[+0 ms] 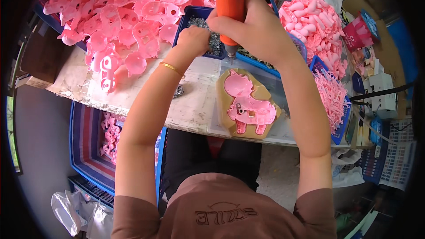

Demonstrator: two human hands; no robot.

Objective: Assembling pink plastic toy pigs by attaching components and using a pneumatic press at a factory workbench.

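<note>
My right hand (261, 28) is wrapped round an orange electric screwdriver (230, 4), which hangs upright with its bit pointing down. Below the bit lies a pink plastic animal-shaped shell half (252, 108), hollow side up, set in a tan shaped holder (226, 119) at the table's front edge. A small metal part sits inside the shell. My left hand (194, 40) is at a dark blue tray (182, 23) of small grey screws (215, 44). Its fingers are curled together over the screws, and what they pinch is hidden.
Pink shell halves (119, 13) are heaped at the far left. Small pink parts (310, 17) pile up at the far right, beside a blue basket of thin pink pieces (330, 99). Loose screws (179, 91) lie on the table (190, 110). A blue-lined bin (90, 146) stands below left.
</note>
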